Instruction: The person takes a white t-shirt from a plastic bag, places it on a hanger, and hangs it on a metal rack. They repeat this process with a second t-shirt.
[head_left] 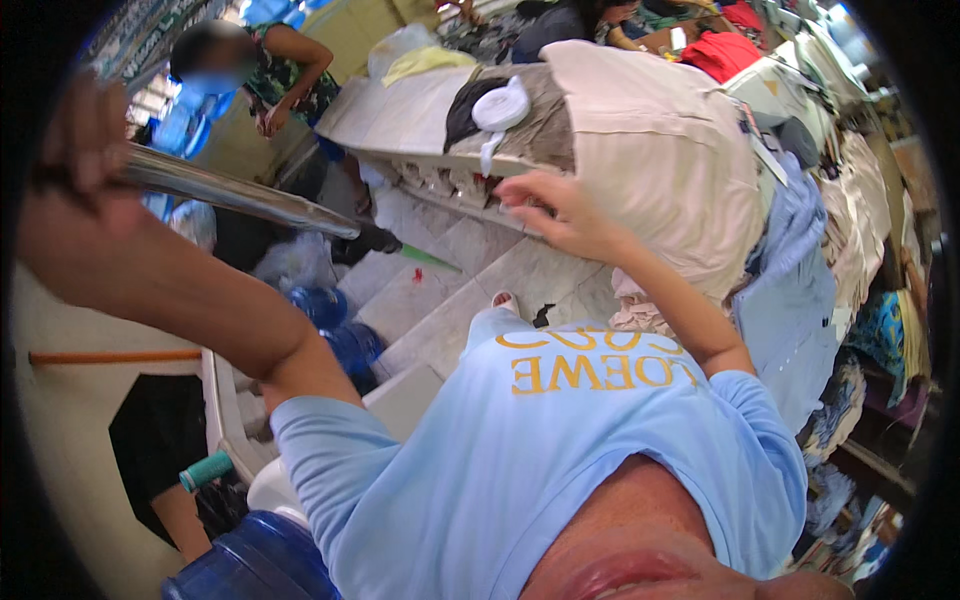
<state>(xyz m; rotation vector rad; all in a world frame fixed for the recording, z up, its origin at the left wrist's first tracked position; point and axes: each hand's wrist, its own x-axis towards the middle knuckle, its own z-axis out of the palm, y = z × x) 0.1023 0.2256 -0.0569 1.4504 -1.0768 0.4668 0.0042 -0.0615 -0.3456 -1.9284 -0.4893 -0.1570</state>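
One blurry left hand (85, 155) in the head view looks wrapped around a shiny round metal pole (250, 192) slanting over smooth pale floor tiles (440, 310), while the right hand (568, 215), fingers loosely spread, hovers by draped beige cloth (665, 150) and a flat white roll (500, 105), with chunky blue plastic jugs (352, 348) kinda crowding the spot below the pole.

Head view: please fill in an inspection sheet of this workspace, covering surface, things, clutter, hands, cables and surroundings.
Surface: white-topped table, partly covered by pale pink fabric and brown cloth.
Things: metal pole with a green tip, slanting down toward the tiled floor.
Clutter: roll of white tape on the table's cloths; black scrap on the floor.
Hands: left hand appears closed around the pole; right hand open, seen against the table edge, visibly holding nothing.
Cables: nothing seen.
Surroundings: another person, upper left; blue water bottle, lower left.
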